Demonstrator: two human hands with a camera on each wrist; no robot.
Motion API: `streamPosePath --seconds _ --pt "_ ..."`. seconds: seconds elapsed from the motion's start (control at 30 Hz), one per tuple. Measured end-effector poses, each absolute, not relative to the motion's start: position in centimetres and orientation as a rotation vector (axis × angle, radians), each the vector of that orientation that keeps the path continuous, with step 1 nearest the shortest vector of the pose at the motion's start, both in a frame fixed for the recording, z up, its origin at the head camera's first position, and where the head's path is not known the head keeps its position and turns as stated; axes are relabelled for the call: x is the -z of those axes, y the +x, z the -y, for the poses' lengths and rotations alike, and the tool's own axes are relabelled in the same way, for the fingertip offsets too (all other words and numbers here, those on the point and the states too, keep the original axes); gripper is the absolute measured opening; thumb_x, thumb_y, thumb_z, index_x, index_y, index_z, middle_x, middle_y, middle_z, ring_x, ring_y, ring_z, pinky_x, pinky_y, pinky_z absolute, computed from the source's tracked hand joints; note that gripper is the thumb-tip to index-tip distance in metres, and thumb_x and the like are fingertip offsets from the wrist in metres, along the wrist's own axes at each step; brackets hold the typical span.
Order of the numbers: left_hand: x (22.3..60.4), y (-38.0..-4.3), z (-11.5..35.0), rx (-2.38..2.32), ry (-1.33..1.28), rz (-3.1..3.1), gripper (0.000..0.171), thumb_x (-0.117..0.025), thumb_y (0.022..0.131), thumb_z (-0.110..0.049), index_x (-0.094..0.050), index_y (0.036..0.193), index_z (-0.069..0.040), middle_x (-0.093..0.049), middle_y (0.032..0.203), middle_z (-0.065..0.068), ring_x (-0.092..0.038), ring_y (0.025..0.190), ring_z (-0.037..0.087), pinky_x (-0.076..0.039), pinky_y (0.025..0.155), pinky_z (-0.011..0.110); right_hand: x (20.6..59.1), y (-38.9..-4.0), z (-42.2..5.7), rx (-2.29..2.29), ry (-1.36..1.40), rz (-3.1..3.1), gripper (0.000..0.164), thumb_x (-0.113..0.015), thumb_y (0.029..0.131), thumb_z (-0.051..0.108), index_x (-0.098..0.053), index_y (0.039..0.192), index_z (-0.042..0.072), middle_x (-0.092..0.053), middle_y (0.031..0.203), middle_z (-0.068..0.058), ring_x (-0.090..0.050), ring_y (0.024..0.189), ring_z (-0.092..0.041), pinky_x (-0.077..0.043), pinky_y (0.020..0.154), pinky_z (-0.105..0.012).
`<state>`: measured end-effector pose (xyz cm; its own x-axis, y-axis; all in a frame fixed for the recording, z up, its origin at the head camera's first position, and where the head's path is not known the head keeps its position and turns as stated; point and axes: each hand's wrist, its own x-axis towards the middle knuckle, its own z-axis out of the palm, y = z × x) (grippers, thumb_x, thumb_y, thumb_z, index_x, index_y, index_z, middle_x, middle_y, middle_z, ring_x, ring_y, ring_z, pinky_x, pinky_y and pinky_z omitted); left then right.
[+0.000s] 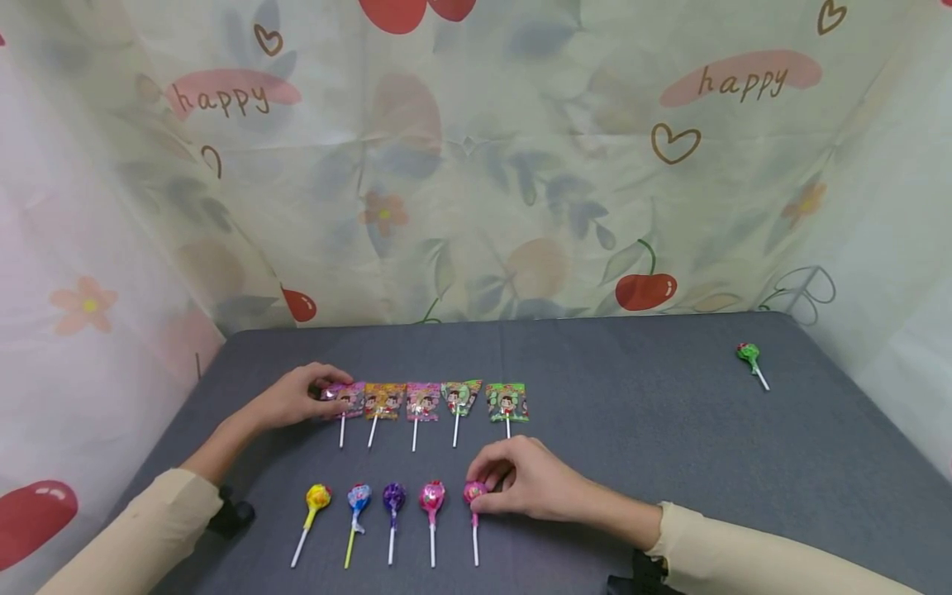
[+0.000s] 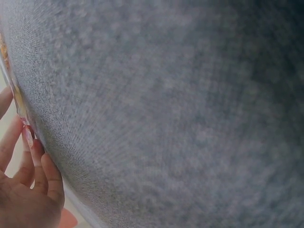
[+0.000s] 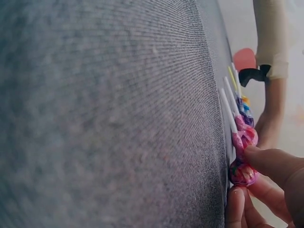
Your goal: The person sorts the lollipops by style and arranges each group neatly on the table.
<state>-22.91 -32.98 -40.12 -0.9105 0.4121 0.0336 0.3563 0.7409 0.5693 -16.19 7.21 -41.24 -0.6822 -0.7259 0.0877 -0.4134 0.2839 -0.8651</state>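
Note:
At the left end of the back row, my left hand (image 1: 308,394) grips the edge of a lollipop in a flat pink wrapper (image 1: 353,400). The left wrist view catches my fingertips at this shiny wrapper (image 2: 29,135). In the front row, my right hand (image 1: 530,479) pinches the round head of the rightmost pink lollipop (image 1: 475,539) between thumb and fingers, its white stick pointing toward me. Up close in the right wrist view, the pink lollipop's head (image 3: 242,173) sits between thumb and fingertips. Just left of it lies another pink lollipop (image 1: 431,498).
Continuing the back row are orange (image 1: 384,401), pink (image 1: 423,402) and green (image 1: 507,402) flat-wrapped lollipops. The front row also has yellow (image 1: 318,497), blue (image 1: 359,498) and purple (image 1: 393,497) ones. A green lollipop (image 1: 749,354) lies alone far right on the grey table (image 1: 632,397).

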Motion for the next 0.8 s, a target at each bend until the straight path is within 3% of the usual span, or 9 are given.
streamPosePath --seconds 0.4,0.6,0.8 --pt "39.7 -22.7 32.7 -0.901 0.621 -2.837 0.041 -0.078 0.092 -0.024 -0.067 0.125 -0.002 -0.06 0.116 0.015 -0.054 0.1 0.031 -0.045 0.082 0.044 41.0 -16.7 -8.3 1.382 -0.99 -2.213 0.023 -0.087 0.083 0.018 -0.075 0.101 0.011 -0.07 0.091 0.0 -0.066 0.084 -0.017 -0.053 0.072 -0.029" --pt "39.9 -22.9 32.8 -0.896 0.622 -2.833 0.042 -0.078 0.092 -0.025 -0.066 0.125 -0.002 -0.06 0.116 0.014 -0.054 0.1 0.031 -0.045 0.083 0.045 40.9 -17.7 -11.4 1.471 -0.993 -2.123 0.033 -0.085 0.085 0.016 -0.071 0.113 0.003 -0.068 0.101 -0.012 -0.065 0.091 -0.025 -0.054 0.074 -0.032" --pt "40.0 -23.0 33.0 -0.904 0.634 -2.828 0.041 -0.078 0.093 -0.026 -0.067 0.125 -0.003 -0.06 0.116 0.014 -0.054 0.1 0.03 -0.045 0.082 0.044 40.9 -18.1 -15.6 1.523 -0.932 -2.122 0.038 -0.083 0.087 0.015 -0.068 0.118 0.0 -0.067 0.108 -0.016 -0.065 0.095 -0.029 -0.055 0.078 -0.035"
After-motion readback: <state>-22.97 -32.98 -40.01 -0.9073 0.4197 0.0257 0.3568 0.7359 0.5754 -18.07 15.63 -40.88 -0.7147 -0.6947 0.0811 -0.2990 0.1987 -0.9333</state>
